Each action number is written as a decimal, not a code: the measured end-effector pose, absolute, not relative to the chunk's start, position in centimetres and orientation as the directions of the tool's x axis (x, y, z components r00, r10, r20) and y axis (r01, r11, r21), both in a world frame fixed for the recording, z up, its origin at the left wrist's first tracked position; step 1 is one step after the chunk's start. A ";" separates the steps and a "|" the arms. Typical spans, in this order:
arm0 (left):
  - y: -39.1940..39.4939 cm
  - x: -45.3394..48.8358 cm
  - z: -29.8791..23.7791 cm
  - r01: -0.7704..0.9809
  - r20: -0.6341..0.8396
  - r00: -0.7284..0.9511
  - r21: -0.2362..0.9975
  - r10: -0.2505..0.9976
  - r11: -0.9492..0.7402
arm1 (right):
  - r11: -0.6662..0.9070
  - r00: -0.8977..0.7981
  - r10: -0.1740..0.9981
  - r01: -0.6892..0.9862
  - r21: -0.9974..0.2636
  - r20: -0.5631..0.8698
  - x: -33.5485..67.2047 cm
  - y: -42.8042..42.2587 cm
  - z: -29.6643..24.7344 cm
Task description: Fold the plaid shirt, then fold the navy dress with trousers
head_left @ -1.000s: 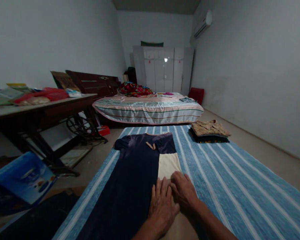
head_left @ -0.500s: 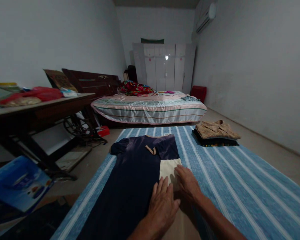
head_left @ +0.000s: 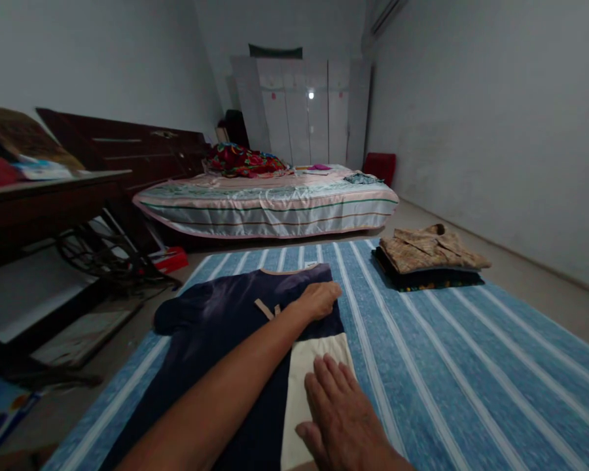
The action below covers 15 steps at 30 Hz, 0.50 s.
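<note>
A navy garment [head_left: 216, 340] with a cream panel [head_left: 307, 379] and a tan neck trim lies flat on a blue striped sheet [head_left: 446, 353]. My left arm reaches forward across it, and my left hand [head_left: 320, 299] rests palm down on the folded upper right corner near the neckline, fingers pointing away. My right hand [head_left: 341, 415] lies flat and open on the cream panel at the garment's right edge, fingers stretched forward. Neither hand holds anything.
A stack of folded clothes [head_left: 432, 256] sits on the sheet at the far right. Beyond is a low bed [head_left: 265, 206] with striped covers and a white wardrobe [head_left: 299, 111]. A dark table [head_left: 39, 203] stands at the left.
My left hand has slid forward from beside the right hand up to the garment's top corner. My right hand has drawn back toward me. The view has moved closer and lower.
</note>
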<state>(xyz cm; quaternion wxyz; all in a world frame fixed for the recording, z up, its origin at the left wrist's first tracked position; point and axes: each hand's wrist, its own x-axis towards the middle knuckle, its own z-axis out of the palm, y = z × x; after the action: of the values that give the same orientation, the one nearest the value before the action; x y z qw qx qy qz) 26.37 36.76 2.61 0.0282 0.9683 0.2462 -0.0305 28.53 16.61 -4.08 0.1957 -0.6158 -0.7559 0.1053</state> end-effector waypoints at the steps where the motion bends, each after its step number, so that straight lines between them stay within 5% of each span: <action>1: 37.7 27.4 2.6 0.458 -0.111 0.883 0.005 0.455 -0.889 | 0.224 -0.170 0.971 0.887 -0.403 0.166 28.5 16.7 -4.2; 7: 40.8 30.6 2.8 0.370 -0.269 0.876 -0.161 0.401 -0.915 | 0.254 -0.169 0.960 0.864 -0.434 0.225 28.4 17.3 -5.9; 15: 40.9 31.2 3.0 0.328 -0.265 0.888 -0.211 0.377 -0.921 | 0.260 -0.161 0.955 0.861 -0.437 0.251 28.3 17.5 -6.1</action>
<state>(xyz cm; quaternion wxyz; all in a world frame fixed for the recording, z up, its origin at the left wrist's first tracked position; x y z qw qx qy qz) 31.22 40.93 3.04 -0.0806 0.9681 0.1819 -0.1521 28.26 17.48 -6.08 0.2423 -0.6005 -0.7559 0.0964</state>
